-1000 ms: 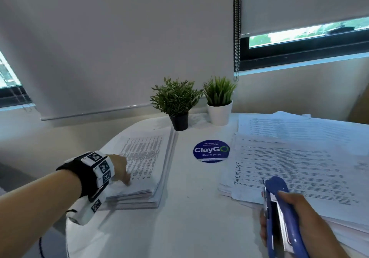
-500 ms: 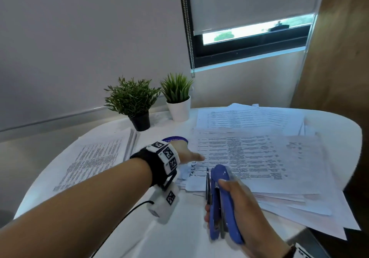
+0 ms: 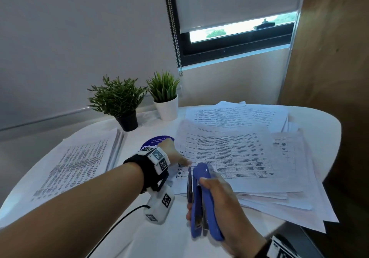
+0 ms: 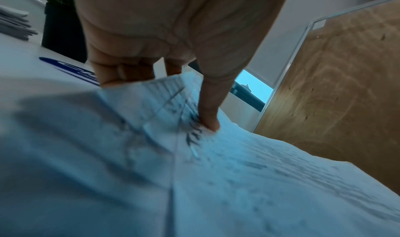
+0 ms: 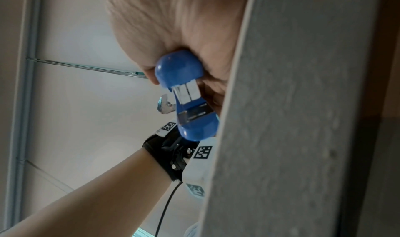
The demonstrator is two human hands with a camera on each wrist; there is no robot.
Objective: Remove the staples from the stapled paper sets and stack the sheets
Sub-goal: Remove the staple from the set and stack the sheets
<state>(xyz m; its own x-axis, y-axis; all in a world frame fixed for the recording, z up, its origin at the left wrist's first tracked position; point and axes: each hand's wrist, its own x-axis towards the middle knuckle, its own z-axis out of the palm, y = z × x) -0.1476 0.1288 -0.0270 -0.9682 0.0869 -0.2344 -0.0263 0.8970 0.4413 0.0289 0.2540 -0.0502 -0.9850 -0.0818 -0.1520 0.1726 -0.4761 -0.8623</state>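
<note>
A loose pile of printed, stapled paper sets [image 3: 245,154] covers the right half of the round white table. My left hand [image 3: 180,159] reaches to the near-left corner of the top set. In the left wrist view the thumb [image 4: 209,121] presses on top of that corner [image 4: 164,93] while the fingers [image 4: 121,73] curl under its raised edge. My right hand [image 3: 217,198] grips a blue stapler [image 3: 201,202] upright just in front of the pile; the stapler [image 5: 187,93] shows its metal end. A neat stack of sheets [image 3: 79,158] lies at the left.
Two small potted plants, one in a black pot [image 3: 119,106] and one in a white pot [image 3: 165,100], stand at the back. A round blue sticker [image 3: 153,141] lies between the stacks. A wooden panel [image 3: 329,78] stands to the right; the table edge [image 3: 337,130] is close.
My left hand left the left stack and crossed to the right pile, where it now pinches the top set's corner. The view turned right. The right hand kept the stapler.
</note>
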